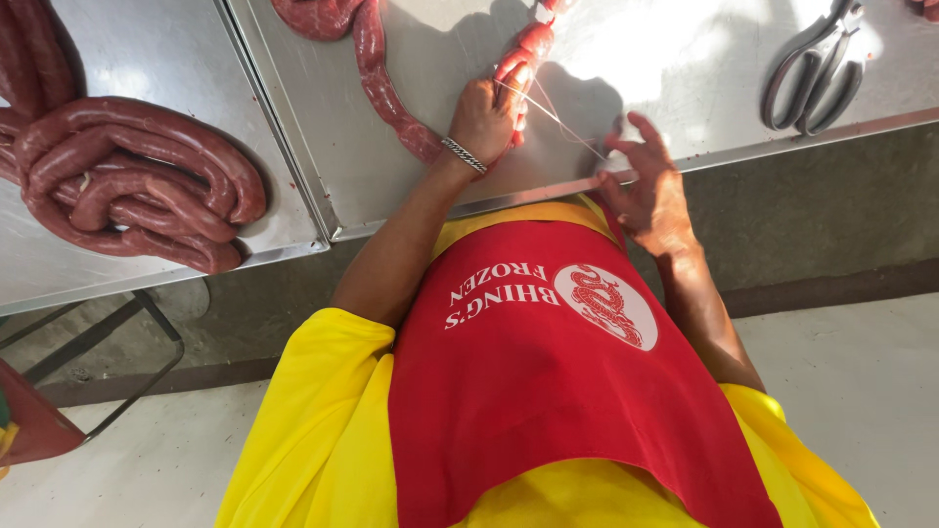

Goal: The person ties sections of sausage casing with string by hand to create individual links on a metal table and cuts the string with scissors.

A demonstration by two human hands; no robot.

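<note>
Sausage rope: soft, slippery, casing tearable; best gripped at tied neck. Left hand fingers closed on link; right hand fingers spread, tensioning string.

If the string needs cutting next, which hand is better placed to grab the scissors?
The right hand, probably. The scissors lie to the right on the steel table, nearer to it, and its fingers are spread loose by the string. The left hand is closed on the sausage link.
</note>
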